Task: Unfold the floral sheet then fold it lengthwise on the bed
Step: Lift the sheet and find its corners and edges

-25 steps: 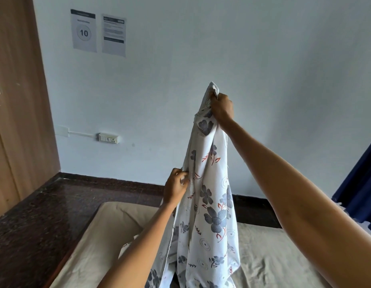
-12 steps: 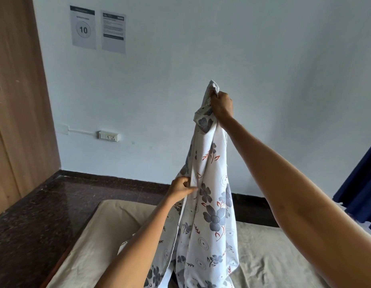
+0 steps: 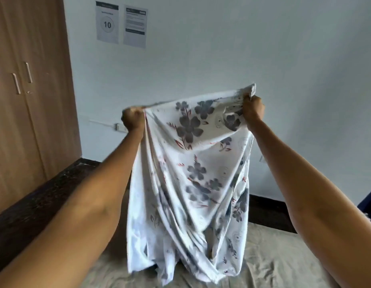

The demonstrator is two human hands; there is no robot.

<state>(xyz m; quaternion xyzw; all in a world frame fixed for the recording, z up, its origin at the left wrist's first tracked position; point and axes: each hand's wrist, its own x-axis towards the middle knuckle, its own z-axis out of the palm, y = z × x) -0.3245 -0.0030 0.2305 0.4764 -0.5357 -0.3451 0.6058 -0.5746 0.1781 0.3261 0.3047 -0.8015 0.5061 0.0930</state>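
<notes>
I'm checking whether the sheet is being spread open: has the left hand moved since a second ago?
Yes. The left hand rose and swung left, away from the right hand, toward the wall socket.

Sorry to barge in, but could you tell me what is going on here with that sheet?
A person is holding up a floral sheet over a bed. The left hand and the right hand each grip its top edge, pulled apart so the edge runs between them, the right end a little higher. The rest hangs in loose folds, its lower end bunched on the beige bed. It is only partly opened, and no lengthwise fold has been made.
</notes>
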